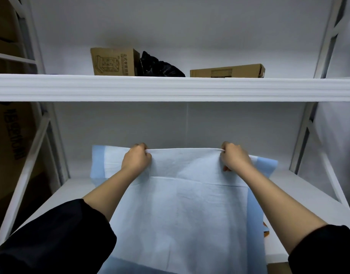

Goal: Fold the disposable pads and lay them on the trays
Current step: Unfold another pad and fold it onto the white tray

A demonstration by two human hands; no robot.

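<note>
The near edge of the pale blue disposable pad (182, 214) runs off the bottom of the picture. Its raised far fold hides the fingertips of both the left hand (136, 158) and right hand (234, 156). A small orange object (266, 233) peeks from under the pad's right side, too covered to identify. The print on the upright brown cardboard box (112, 61) is too small to read. Brown cartons (9, 139) at left are cropped and blurred.

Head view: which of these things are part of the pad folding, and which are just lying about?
In the job:
pad, far edge pinched by left hand and right hand
lower shelf under it

Lying about, on the upper shelf:
upright box
black bag
flat box
</note>
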